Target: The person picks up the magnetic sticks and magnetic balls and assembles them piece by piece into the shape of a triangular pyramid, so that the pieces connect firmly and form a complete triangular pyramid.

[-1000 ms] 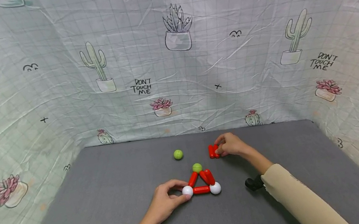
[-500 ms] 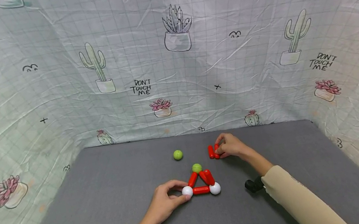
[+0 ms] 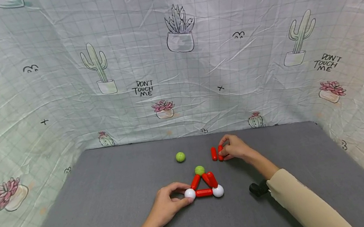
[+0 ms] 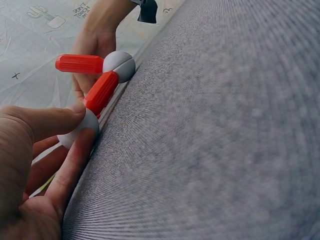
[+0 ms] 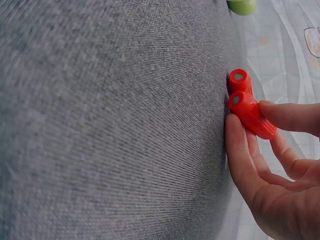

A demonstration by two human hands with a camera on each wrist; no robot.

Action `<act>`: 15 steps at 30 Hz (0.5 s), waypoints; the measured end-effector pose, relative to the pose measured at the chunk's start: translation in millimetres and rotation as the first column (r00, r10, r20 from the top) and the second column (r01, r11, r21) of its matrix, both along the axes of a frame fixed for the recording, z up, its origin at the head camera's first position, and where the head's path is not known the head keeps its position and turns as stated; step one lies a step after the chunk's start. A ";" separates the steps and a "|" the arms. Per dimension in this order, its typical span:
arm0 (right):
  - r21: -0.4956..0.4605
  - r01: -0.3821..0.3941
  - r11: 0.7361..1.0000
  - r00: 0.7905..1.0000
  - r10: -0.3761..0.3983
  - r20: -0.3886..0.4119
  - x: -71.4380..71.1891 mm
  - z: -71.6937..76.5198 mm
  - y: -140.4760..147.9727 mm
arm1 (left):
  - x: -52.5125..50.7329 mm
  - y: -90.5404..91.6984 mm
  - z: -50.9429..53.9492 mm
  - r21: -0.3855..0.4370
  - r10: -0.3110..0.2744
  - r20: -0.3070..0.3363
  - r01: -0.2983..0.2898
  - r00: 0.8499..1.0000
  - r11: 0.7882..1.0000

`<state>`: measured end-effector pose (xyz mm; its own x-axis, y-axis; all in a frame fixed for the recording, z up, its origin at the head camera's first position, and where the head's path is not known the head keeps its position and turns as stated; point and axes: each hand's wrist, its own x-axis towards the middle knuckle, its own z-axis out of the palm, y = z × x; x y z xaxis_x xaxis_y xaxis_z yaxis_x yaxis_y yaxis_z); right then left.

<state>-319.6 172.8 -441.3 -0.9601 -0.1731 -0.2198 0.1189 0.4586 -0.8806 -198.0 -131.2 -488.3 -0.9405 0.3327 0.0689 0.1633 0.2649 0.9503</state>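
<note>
Toward backdrop point(image 3: 144, 52), red rod point(image 5: 251, 115) lengthwise, right hand point(image 3: 234, 148) pinching; left hand point(image 3: 168, 202) pinching white ball point(image 3: 190, 194).

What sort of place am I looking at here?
Probably a screened-off tabletop for hands-on work, though the room beyond is hidden. A cactus-printed sheet hangs behind and beside the grey surface, which bears red rods and green and white balls.

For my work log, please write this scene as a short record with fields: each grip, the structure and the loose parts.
Left grip: pinches left white ball
Right grip: pinches one red rod
Triangle: left white ball, right white ball, far green ball, three red side rods
Extra rod: rises from right white ball, upper end free
Loose rod: left of the pinched one
Loose ball: green, farther left
</note>
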 end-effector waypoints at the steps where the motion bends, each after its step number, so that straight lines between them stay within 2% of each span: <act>1: -0.003 -0.001 1.000 1.000 0.001 -0.003 0.5 0.4 0.4 | 0.1 0.0 0.0 0.001 0.000 -0.001 0.000 1.000 1.000; 8: -0.022 0.015 1.000 1.000 -0.016 -0.012 2.8 4.3 1.7 | 0.0 -0.2 -0.4 0.002 -0.005 -0.004 0.005 1.000 1.000; 15: -0.023 0.000 1.000 0.999 0.000 -0.034 6.0 11.7 -0.6 | -0.2 -0.4 -0.4 0.013 -0.012 -0.003 0.012 1.000 1.000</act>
